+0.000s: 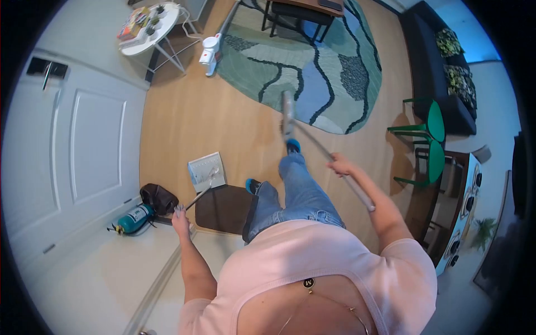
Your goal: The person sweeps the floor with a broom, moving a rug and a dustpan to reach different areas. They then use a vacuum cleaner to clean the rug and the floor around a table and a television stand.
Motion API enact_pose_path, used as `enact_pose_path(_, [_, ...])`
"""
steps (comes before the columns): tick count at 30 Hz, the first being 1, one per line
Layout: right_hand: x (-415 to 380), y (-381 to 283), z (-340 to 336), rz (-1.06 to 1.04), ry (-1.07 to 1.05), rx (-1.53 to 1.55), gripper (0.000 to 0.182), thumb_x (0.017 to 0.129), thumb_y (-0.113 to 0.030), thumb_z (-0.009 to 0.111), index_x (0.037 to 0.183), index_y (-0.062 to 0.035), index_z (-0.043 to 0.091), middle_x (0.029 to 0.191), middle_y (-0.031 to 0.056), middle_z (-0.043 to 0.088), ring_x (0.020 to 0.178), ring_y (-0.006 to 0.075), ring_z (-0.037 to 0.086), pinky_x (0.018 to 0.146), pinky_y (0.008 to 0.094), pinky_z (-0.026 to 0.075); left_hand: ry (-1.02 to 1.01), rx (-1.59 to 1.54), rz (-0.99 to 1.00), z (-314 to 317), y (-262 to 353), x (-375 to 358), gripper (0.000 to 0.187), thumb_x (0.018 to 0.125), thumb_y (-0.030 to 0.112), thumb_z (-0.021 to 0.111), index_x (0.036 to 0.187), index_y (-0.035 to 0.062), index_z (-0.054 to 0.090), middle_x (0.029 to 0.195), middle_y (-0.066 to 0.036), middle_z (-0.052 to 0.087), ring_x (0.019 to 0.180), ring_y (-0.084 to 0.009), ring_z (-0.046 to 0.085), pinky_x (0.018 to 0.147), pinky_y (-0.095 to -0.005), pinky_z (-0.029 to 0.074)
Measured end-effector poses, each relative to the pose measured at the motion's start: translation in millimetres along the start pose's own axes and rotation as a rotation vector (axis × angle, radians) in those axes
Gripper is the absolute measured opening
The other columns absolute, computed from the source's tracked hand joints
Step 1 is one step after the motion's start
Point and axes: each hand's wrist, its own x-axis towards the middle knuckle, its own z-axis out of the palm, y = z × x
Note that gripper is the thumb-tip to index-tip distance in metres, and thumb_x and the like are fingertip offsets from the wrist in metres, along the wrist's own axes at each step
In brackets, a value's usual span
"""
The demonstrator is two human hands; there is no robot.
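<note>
My right hand (340,165) is wrapped round the long grey handle of a broom (321,146). The broom head, smeared by motion, is at the near edge of the patterned rug (352,114), just beyond my forward foot. To the left, my left hand (180,216) is closed on the upper end of a long-handled dustpan (202,174). Its white pan rests on the wooden floor, at the far edge of a dark brown doormat (220,207). Some small, light bits seem to lie in the pan; I cannot make out what they are.
By the left wall are a teal cylinder (135,218) and a dark bag (158,199), near a white door (72,139). A white vacuum cleaner (210,51) and a round side table (166,27) are beyond. Green chairs (435,121) and a dark sofa (430,61) line the right.
</note>
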Motion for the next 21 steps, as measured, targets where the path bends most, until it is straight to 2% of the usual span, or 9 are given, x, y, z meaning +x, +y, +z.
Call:
enact_pose_path(4, [30,30,-94,0.096,0.160,-0.080,0.025,0.075,-0.013,0.056,0.090,0.0044,0.048,0.055,0.0081,0.047,0.041,0.0155,0.047,0.036,0.0309,0.040,-0.010,0.027,0.094,-6,2,6,0.039,0.074,0.028,0.059,0.099,-0.0005,0.056,0.077,-0.010,0.059,0.066,-0.0163,0.057,0.059,-0.0279,0.046])
enact_pose_path(5, [42,24,-112,0.131,0.178,-0.155,0.022,0.075,-0.013,0.056,0.087,0.0042,0.050,0.054,0.0103,0.049,0.043,0.0169,0.050,0.037,0.0314,0.041,-0.063,0.089,0.100,-13,-19,22,0.050,0.074,0.031,0.060,0.109,-0.0033,0.049,0.096,-0.015,0.058,0.086,-0.0229,0.056,0.076,-0.0322,0.043])
enact_pose_path(9, [179,59,-173,0.234,0.233,-0.510,0.016,0.070,-0.012,0.057,0.075,0.0032,0.056,0.057,0.0141,0.055,0.053,0.0225,0.058,0.044,0.0347,0.046,0.083,0.234,-0.093,-4,43,-17,0.060,0.075,0.026,0.062,0.121,-0.0033,0.038,0.103,-0.021,0.054,0.096,-0.0265,0.052,0.082,-0.0317,0.039])
enact_pose_path(12, [233,31,-162,-0.074,0.314,-0.881,0.012,0.063,-0.010,0.057,0.067,0.0013,0.059,0.062,0.0147,0.059,0.058,0.0261,0.060,0.050,0.0376,0.047,0.079,0.198,-0.205,7,74,-36,0.058,0.074,0.025,0.062,0.121,-0.0020,0.039,0.105,-0.021,0.053,0.098,-0.0259,0.051,0.083,-0.0312,0.039])
enact_pose_path(16, [242,-33,-42,-0.407,0.063,-1.020,0.020,0.064,-0.014,0.057,0.076,-0.0006,0.064,0.080,0.0187,0.061,0.077,0.0311,0.059,0.068,0.0381,0.046,0.107,0.268,-0.036,26,88,-36,0.053,0.076,0.023,0.059,0.119,-0.0014,0.041,0.107,-0.020,0.053,0.099,-0.0274,0.052,0.083,-0.0333,0.040])
enact_pose_path(17, [212,-68,-27,-0.443,0.051,-1.018,0.013,0.060,-0.013,0.058,0.060,-0.0010,0.063,0.072,0.0203,0.060,0.067,0.0317,0.059,0.061,0.0374,0.047,0.091,0.356,-0.030,34,105,-40,0.051,0.077,0.023,0.059,0.118,-0.0017,0.042,0.107,-0.020,0.054,0.098,-0.0272,0.052,0.083,-0.0333,0.040])
enact_pose_path(18, [204,-83,-2,-0.443,0.107,-0.883,0.017,0.063,-0.015,0.056,0.063,0.0008,0.063,0.073,0.0208,0.060,0.072,0.0308,0.060,0.064,0.0375,0.047,0.073,0.443,-0.026,50,134,-49,0.049,0.077,0.023,0.058,0.117,-0.0019,0.043,0.107,-0.020,0.054,0.098,-0.0270,0.053,0.083,-0.0334,0.040])
enact_pose_path(19, [194,-119,-4,-0.395,-0.227,-1.007,0.022,0.065,-0.018,0.056,0.067,0.0022,0.063,0.075,0.0200,0.061,0.068,0.0291,0.061,0.063,0.0377,0.048,0.053,0.528,-0.023,61,154,-57,0.047,0.078,0.022,0.057,0.116,-0.0021,0.044,0.106,-0.019,0.054,0.098,-0.0268,0.053,0.083,-0.0334,0.040])
enact_pose_path(21, [190,-149,-4,-0.367,-0.452,-0.903,0.029,0.069,-0.025,0.056,0.072,0.0034,0.062,0.078,0.0191,0.061,0.060,0.0267,0.060,0.058,0.0368,0.049,-0.011,0.475,0.049,72,160,-59,0.044,0.079,0.021,0.055,0.114,-0.0025,0.045,0.104,-0.018,0.056,0.096,-0.0242,0.054,0.081,-0.0318,0.041])
